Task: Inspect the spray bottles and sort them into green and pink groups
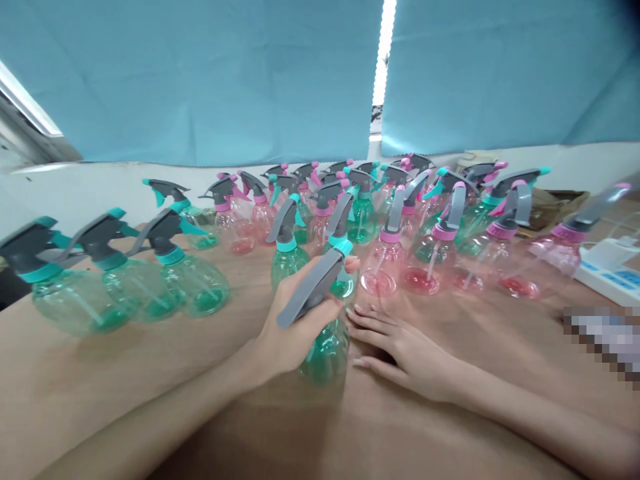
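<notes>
My left hand (295, 323) is wrapped round the neck of a green spray bottle (326, 357) with a grey and turquoise trigger head, at the middle of the table. The bottle stands about upright, its neck hidden by my fingers. Just right of it, my right hand (407, 347) rests palm down, fingers stretched out toward the bottle's side; whether the fingertips touch it I cannot tell. Directly behind are another green spray bottle (287, 263) and a pink spray bottle (383, 267).
Three green spray bottles (197, 287) stand in a row at the left. Many pink and green bottles crowd the back of the wooden table (240, 427). A white power strip (613, 277) and a pixelated object (607, 340) lie at the right. Blue cloth (200, 80) hangs behind.
</notes>
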Demonstrator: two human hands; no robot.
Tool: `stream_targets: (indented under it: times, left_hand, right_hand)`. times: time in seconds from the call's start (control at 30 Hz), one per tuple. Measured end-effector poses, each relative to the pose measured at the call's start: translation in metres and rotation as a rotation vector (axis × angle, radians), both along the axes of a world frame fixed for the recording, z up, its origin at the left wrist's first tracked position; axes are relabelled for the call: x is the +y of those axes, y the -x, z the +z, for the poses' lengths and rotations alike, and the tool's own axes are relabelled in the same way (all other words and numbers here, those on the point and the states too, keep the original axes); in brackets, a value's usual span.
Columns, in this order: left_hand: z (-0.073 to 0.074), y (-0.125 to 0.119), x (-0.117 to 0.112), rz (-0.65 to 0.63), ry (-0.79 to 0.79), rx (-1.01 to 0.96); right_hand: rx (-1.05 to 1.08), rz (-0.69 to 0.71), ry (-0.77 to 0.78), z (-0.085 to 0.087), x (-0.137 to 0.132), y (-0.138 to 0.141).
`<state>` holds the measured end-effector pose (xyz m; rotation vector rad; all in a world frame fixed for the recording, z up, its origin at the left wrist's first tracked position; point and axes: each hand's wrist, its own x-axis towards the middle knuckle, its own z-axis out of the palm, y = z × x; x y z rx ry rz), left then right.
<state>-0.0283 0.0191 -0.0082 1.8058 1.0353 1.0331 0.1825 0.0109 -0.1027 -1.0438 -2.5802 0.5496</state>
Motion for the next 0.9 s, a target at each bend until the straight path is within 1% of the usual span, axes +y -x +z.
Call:
stream_targets:
  times: [0.2,0.47,0.7,0.9]
  left_hand:
    - [-0.0005,-0.0005,0.0003,-0.025,0.038,-0.023]
    - [0.0021,0.0011,-0.0001,-0.027,0.028,0.018]
    - [0.0039,-0.0009,-0.0002,-0.001,0.007,-0.008]
    - [0.0034,-0.0013,-0.0003,-0.033,0.007,0.000]
  right_hand:
    - [-0.017,-0.009,-0.011,0.0020,-0.0008,0.0007]
    - [0.032,0.001,-0.012,-0.0004,-0.0001,-0.0002]
    - [0.043,-0.002,-0.029,-0.0012,-0.0009,-0.0008]
    - [0.014,-0.004,-0.024,0.0008,-0.0016,-0.0002]
